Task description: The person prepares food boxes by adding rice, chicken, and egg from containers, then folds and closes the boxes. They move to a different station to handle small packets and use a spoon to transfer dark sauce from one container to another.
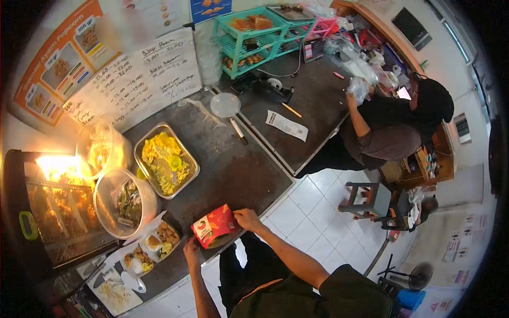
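Note:
A red printed food box [214, 227] with white panels is at the front edge of the dark counter, between my two hands. My right hand [247, 220] grips its right side, fingers bent around the edge. At its lower left corner, my left hand [192, 250] holds the other side, the fingertips partly hidden. To the left of the box lies an open meal box [168, 233] with fried pieces, yellow food and an egg. A steel tray [195, 172] of yellow food with a small green cup stands behind.
Clear plastic tubs [151, 228] stand beside a lit glass display case [69, 212] at left. A cutting board [119, 302] lies at the lower left. A marker [238, 131] and a receipt [286, 125] rest further back. At right, another person [392, 127] handles a plastic bag near a stool [374, 200].

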{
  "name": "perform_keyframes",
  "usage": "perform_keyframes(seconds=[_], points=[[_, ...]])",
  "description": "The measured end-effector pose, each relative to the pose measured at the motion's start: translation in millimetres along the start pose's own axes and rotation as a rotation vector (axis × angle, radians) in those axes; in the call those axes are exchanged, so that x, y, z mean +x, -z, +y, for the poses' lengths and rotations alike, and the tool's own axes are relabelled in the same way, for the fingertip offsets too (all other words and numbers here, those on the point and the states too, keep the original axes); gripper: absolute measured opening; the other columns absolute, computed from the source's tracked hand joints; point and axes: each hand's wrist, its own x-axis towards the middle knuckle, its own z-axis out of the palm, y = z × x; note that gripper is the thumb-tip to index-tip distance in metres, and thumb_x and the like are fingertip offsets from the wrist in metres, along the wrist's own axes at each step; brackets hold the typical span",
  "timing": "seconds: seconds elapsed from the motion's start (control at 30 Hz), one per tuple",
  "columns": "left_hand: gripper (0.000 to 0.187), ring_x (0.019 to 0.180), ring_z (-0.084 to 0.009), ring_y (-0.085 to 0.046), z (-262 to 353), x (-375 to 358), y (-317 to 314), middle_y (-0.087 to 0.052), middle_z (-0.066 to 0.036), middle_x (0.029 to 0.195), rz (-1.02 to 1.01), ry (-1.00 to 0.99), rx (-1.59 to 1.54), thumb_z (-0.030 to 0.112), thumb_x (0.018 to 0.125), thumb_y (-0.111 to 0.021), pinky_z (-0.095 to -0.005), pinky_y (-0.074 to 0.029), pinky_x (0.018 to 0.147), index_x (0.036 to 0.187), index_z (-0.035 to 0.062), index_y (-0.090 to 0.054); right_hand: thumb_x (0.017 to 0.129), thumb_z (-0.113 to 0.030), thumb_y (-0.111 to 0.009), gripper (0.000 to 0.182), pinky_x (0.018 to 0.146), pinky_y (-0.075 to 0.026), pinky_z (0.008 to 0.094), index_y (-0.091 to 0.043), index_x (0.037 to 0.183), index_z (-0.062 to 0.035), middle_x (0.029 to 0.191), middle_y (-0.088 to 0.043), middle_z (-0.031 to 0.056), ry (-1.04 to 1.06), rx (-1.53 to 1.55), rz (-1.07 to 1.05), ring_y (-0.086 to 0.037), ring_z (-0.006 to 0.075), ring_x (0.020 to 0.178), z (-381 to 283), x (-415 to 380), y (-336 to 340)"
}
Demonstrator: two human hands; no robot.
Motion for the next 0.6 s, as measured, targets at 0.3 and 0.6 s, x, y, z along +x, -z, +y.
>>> perform_keyframes(seconds=[0.3,0.6], points=[[0.039,0.089,-0.0452,-0.059,31.1,-6.9,-66.6,-0.062,-0.03,0.09,0.329,-0.201,0.392,0.03,0.1,-0.05,-0.0499,-0.046,0.082,0.104,-0.003,-0.07,0.094,-0.022,-0.058,0.024,0.078,-0.046,0.0521,-0.064,0.098,0.0006,0.084,-0.057,0.0247,0.257,-0.344,0.323,-0.055,0.043,0.09,-16.4,-12.0,-43.7],[0.037,0.096,-0.0405,-0.06,75.8,-8.7,-77.1,-0.062,-0.026,0.103,0.39,-0.159,0.545,0.03,0.099,-0.054,-0.0456,-0.047,0.084,0.106,-0.0023,-0.071,0.098,-0.024,-0.056,0.043,0.09,-0.045,0.0497,-0.055,0.126,0.0086,0.113,-0.051,0.0261,0.214,-0.219,0.344,-0.053,0.0416,0.104,-1.1,-15.8,-52.1]])
